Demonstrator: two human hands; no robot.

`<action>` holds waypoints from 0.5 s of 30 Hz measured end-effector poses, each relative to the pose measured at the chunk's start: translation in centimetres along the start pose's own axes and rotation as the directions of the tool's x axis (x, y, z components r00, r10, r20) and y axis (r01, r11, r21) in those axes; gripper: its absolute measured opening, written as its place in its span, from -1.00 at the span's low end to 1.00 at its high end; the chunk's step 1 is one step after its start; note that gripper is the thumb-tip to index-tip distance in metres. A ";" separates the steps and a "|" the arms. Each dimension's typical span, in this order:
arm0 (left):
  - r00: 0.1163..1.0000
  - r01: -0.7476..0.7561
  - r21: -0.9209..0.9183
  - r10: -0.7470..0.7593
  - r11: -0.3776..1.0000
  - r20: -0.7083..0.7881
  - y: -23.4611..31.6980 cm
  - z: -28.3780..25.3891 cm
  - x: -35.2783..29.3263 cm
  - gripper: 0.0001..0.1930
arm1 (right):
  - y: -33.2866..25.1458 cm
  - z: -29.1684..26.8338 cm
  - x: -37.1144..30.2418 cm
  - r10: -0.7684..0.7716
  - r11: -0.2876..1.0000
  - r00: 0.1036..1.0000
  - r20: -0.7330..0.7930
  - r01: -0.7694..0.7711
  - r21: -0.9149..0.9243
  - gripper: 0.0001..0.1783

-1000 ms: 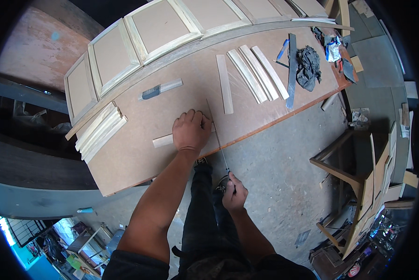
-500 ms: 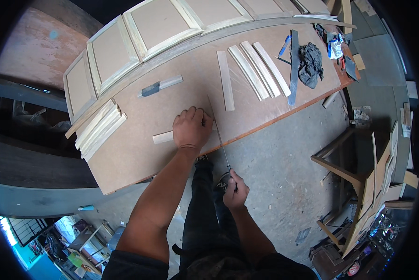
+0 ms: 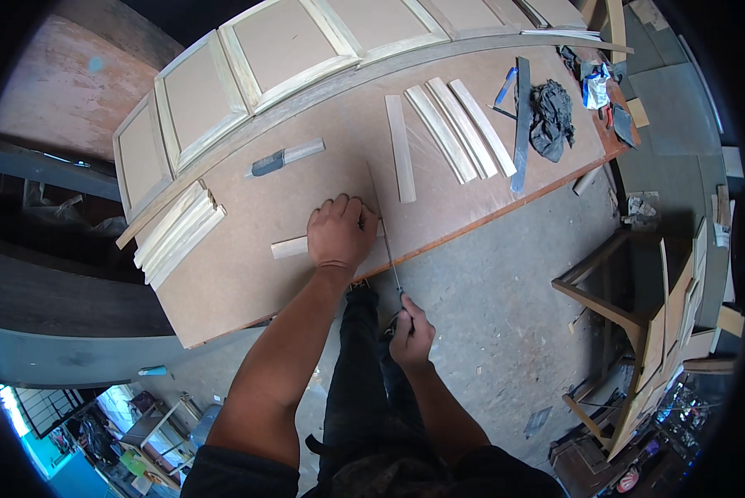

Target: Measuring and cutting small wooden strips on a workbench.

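Observation:
My left hand (image 3: 340, 232) is closed over a short pale wooden strip (image 3: 290, 246), holding it down near the table's front edge. One end of this strip sticks out to the left of the hand, and a small bit shows on the right. In my right hand (image 3: 412, 330), beyond that edge, is the dark handle of a handsaw (image 3: 392, 259). Its thin blade, seen nearly edge-on, runs up over the table and crosses the strip just right of my left fingers. My palm hides the strip's middle.
The brown table (image 3: 248, 290) carries a stack of strips (image 3: 177, 232), several loose strips (image 3: 400, 149), a dark-wrapped wood piece (image 3: 285, 158), a metal straightedge (image 3: 520, 124) and a crumpled black cloth (image 3: 552, 120). A framed panel (image 3: 289, 50) lies along the back. A wooden frame (image 3: 605, 303) stands at right.
The saw and my right hand have shifted slightly forward and to the left. My left hand stays on the strip in nearly the same spot.

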State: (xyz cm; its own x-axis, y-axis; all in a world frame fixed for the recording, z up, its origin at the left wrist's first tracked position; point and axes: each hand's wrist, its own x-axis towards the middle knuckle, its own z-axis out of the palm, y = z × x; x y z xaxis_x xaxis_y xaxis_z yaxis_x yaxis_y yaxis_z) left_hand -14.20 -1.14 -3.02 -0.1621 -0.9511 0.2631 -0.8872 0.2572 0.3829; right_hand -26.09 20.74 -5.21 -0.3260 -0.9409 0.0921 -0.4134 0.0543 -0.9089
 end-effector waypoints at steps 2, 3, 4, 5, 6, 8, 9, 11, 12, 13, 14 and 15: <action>1.000 0.006 0.017 -0.006 1.000 -0.008 0.0 0.0 0.1 -0.89 | 0.7 0.6 0.3 -0.096 0.995 0.995 -0.036 0.095 -0.010 -0.66; 1.000 0.011 0.002 -0.011 1.000 -0.002 0.0 0.0 0.0 -0.89 | 0.6 0.5 0.0 -0.097 0.995 0.995 -0.035 0.097 -0.008 -0.66; 1.000 0.017 -0.012 -0.017 1.000 0.005 -0.1 0.0 -0.1 -0.89 | 0.4 0.1 -0.8 -0.090 0.995 0.995 -0.034 0.089 -0.041 -0.65; 1.000 0.018 -0.005 -0.018 1.000 0.006 -0.3 -0.2 -0.2 -0.89 | 0.1 -0.1 -1.8 -0.081 0.995 0.996 -0.034 0.078 -0.069 -0.64; 1.000 0.020 -0.009 -0.020 1.000 0.010 0.0 -0.2 -0.2 -0.89 | 0.6 -0.4 -2.8 -0.082 0.994 0.996 -0.035 0.079 -0.070 -0.64; 1.000 0.025 -0.013 -0.025 1.000 0.017 0.1 -0.1 -0.1 -0.89 | 0.6 -0.7 -3.8 0.021 1.000 1.000 0.017 -0.022 0.013 -0.63; 1.000 0.018 -0.012 -0.018 1.000 0.005 0.0 -0.1 0.1 -0.89 | 0.4 -0.6 -3.4 0.025 1.000 1.000 0.020 -0.025 0.012 -0.63; 1.000 0.011 -0.013 -0.011 1.000 -0.007 0.0 0.0 0.2 -0.89 | -0.1 0.2 -1.6 0.050 0.999 0.998 0.032 -0.050 0.006 -0.66; 1.000 0.023 0.000 -0.023 1.000 -0.011 0.0 0.0 0.3 -0.89 | 0.0 0.4 -1.3 0.049 0.999 0.998 0.031 -0.049 0.005 -0.66; 0.999 0.034 0.014 -0.034 0.999 -0.015 0.1 0.1 0.4 -0.88 | 0.0 0.6 -1.0 0.032 0.999 0.999 0.027 -0.032 -0.009 -0.66; 0.999 0.033 0.016 -0.033 0.999 -0.015 0.0 0.1 0.4 -0.88 | 0.1 0.9 -0.9 0.018 1.000 1.000 0.024 -0.017 -0.019 -0.66; 0.999 0.037 0.013 -0.037 0.999 -0.016 -0.1 0.2 0.4 -0.89 | 0.2 0.8 -1.3 0.018 1.000 1.000 0.022 -0.018 -0.017 -0.66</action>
State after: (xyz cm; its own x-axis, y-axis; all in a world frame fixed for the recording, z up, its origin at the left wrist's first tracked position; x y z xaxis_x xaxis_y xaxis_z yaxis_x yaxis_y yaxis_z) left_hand -14.23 -1.54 -3.10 -0.1226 -0.9570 0.2630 -0.8983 0.2196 0.3805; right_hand -25.06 21.71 -5.87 -0.3142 -0.9470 0.0665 -0.4222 0.0767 -0.9032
